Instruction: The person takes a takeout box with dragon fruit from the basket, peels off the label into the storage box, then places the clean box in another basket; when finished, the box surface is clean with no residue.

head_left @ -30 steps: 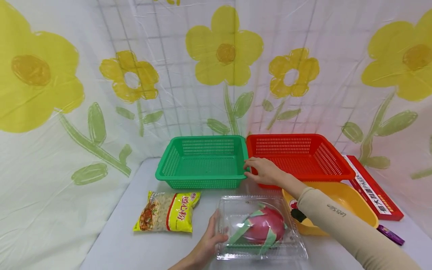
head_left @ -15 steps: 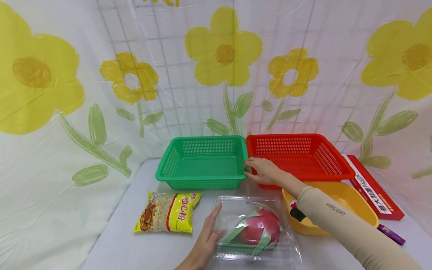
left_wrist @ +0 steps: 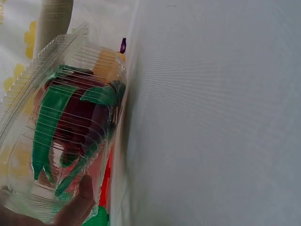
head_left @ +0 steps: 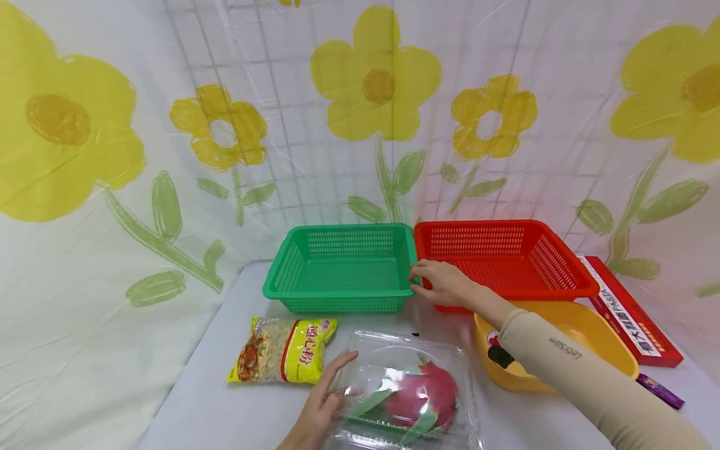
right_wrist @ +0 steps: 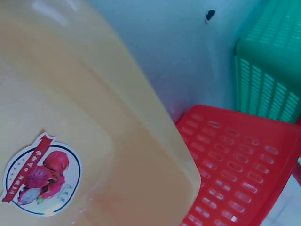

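My left hand (head_left: 317, 406) grips the left side of a clear plastic clamshell box (head_left: 371, 350) at the front of the table. Inside lies a red dragon fruit (head_left: 424, 394) with green scales. The left wrist view shows the thumb (left_wrist: 77, 202) against the box (left_wrist: 23, 127), whose near side looks tilted there. My right hand (head_left: 447, 284) has its fingers curled at the near right corner of a green basket (head_left: 337, 302), seemingly holding the rim. That hand is out of sight in the right wrist view. No contents show inside the green basket.
A red basket (head_left: 506, 294) adjoins the green one. In front of it sits a yellow basin (head_left: 590, 331) with a dragon-fruit sticker (right_wrist: 44, 176). A macaroni bag (head_left: 281, 350) lies left, a red pasta box (head_left: 630, 312) right, beside a purple packet (head_left: 660, 390). A dark speck (head_left: 415, 334) marks the table.
My left hand has drawn the clear box with the dragon fruit leftward and nearer to me. The right hand stays at the basket corner. A dark speck now shows behind the box.
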Demonstrator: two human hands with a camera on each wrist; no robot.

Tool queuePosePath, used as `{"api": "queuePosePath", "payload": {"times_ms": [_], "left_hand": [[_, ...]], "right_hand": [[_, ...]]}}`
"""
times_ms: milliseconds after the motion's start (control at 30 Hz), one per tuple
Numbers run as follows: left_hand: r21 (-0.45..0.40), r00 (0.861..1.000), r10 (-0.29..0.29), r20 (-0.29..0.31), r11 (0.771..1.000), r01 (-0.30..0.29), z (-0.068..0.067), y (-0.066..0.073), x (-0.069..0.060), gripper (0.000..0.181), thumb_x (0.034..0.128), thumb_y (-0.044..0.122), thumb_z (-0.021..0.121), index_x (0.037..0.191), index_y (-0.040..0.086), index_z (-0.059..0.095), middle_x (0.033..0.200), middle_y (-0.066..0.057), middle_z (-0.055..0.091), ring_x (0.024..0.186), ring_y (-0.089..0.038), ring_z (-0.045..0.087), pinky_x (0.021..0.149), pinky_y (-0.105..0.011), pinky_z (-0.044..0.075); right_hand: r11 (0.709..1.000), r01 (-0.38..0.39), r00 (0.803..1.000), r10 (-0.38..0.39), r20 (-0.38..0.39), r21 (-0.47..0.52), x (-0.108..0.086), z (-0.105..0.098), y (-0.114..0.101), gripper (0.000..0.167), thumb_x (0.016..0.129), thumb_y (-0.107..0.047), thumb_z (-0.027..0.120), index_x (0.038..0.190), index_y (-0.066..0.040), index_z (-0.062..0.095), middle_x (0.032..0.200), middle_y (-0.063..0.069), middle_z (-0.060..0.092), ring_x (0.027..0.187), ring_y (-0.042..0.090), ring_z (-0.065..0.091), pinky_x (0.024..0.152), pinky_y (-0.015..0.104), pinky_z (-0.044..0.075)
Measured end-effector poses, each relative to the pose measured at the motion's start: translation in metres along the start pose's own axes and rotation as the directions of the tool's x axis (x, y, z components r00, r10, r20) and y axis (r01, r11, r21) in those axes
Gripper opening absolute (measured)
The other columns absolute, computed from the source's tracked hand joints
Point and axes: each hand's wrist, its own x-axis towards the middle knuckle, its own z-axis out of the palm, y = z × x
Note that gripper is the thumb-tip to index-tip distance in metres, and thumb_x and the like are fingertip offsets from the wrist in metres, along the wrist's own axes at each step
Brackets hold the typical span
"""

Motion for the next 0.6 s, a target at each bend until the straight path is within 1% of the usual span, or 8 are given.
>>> {"api": "queuePosePath", "payload": {"times_ms": [67, 133, 167, 300, 367, 433, 500, 600], "left_hand": [[0.054, 0.998, 0.05, -0.037, 0.997, -0.048, -0.003, 0.002, -0.001, 0.069, 0.0813, -0.001, 0.043, 0.145, 0.025, 0.047, 0.155, -0.01, 0.037, 0.144, -0.018, 0.028, 0.11, -0.063, 0.016], [0.077, 0.994, 0.099, -0.055, 0.993, -0.095, -0.006, 0.005, -0.001, 0.071, 0.0796, -0.002, 0.043, 0.145, 0.024, 0.047, 0.154, -0.009, 0.039, 0.144, -0.016, 0.028, 0.109, -0.067, 0.015], [0.084, 0.992, 0.111, -0.06, 0.991, -0.106, -0.009, 0.007, -0.001, 0.071, 0.08, -0.002, 0.043, 0.146, 0.024, 0.047, 0.154, -0.007, 0.04, 0.144, -0.013, 0.028, 0.108, -0.067, 0.016], [0.102, 0.988, 0.133, -0.08, 0.987, -0.125, -0.022, 0.016, 0.001, 0.07, 0.0814, -0.001, 0.043, 0.146, 0.025, 0.046, 0.153, -0.002, 0.042, 0.143, -0.01, 0.029, 0.107, -0.066, 0.019], [0.114, 0.985, 0.156, -0.076, 0.983, -0.147, -0.031, 0.019, 0.003, 0.069, 0.0824, -0.002, 0.043, 0.147, 0.024, 0.045, 0.153, -0.001, 0.041, 0.142, -0.009, 0.03, 0.105, -0.066, 0.022], [0.124, 0.978, 0.199, -0.062, 0.974, -0.191, -0.041, 0.022, 0.007, 0.07, 0.0817, -0.003, 0.042, 0.147, 0.021, 0.045, 0.152, -0.003, 0.042, 0.142, -0.01, 0.03, 0.105, -0.066, 0.022], [0.143, 0.968, 0.248, -0.042, 0.96, -0.24, -0.052, 0.025, 0.011, 0.07, 0.0816, -0.004, 0.042, 0.148, 0.017, 0.044, 0.152, -0.004, 0.043, 0.142, -0.01, 0.031, 0.103, -0.064, 0.028], [0.153, 0.951, 0.309, -0.017, 0.941, -0.303, -0.067, 0.029, 0.019, 0.068, 0.0813, -0.006, 0.04, 0.147, 0.012, 0.045, 0.151, -0.008, 0.044, 0.144, -0.012, 0.028, 0.104, -0.068, 0.024]], "right_hand": [[1.0, -0.004, 1.0, 0.004, -0.003, 0.006, 0.0, 0.0, 0.0, 0.017, 0.093, -0.023, 0.067, 0.106, -0.011, 0.07, 0.121, 0.01, 0.064, 0.11, 0.03, 0.062, 0.086, 0.046, 0.055], [1.0, -0.01, 1.0, 0.01, -0.001, 0.008, -0.001, 0.0, 0.0, 0.018, 0.093, -0.023, 0.067, 0.106, -0.01, 0.07, 0.122, 0.01, 0.064, 0.111, 0.031, 0.061, 0.086, 0.047, 0.055], [1.0, -0.012, 1.0, 0.012, 0.001, 0.01, -0.001, 0.0, 0.0, 0.019, 0.093, -0.022, 0.067, 0.107, -0.01, 0.07, 0.122, 0.011, 0.064, 0.111, 0.031, 0.061, 0.086, 0.047, 0.055], [1.0, -0.015, 1.0, 0.014, 0.009, 0.012, -0.001, -0.001, 0.001, 0.017, 0.093, -0.023, 0.067, 0.106, -0.011, 0.07, 0.123, 0.012, 0.063, 0.114, 0.033, 0.06, 0.087, 0.048, 0.054], [1.0, -0.012, 1.0, 0.012, 0.006, 0.015, -0.002, -0.001, 0.0, 0.016, 0.093, -0.022, 0.067, 0.105, -0.012, 0.07, 0.123, 0.013, 0.063, 0.114, 0.034, 0.06, 0.088, 0.048, 0.054], [1.0, -0.014, 1.0, 0.014, -0.001, 0.014, -0.002, 0.0, 0.0, 0.016, 0.093, -0.022, 0.067, 0.105, -0.012, 0.07, 0.124, 0.014, 0.063, 0.114, 0.034, 0.061, 0.088, 0.049, 0.054], [1.0, -0.02, 1.0, 0.02, -0.009, 0.015, -0.002, 0.001, 0.0, 0.017, 0.093, -0.022, 0.067, 0.106, -0.011, 0.07, 0.125, 0.015, 0.063, 0.114, 0.035, 0.06, 0.088, 0.05, 0.054], [1.0, -0.025, 1.0, 0.025, -0.01, 0.015, -0.002, 0.003, 0.0, 0.02, 0.093, -0.022, 0.066, 0.108, -0.009, 0.069, 0.125, 0.016, 0.062, 0.113, 0.035, 0.061, 0.088, 0.049, 0.054]]}}
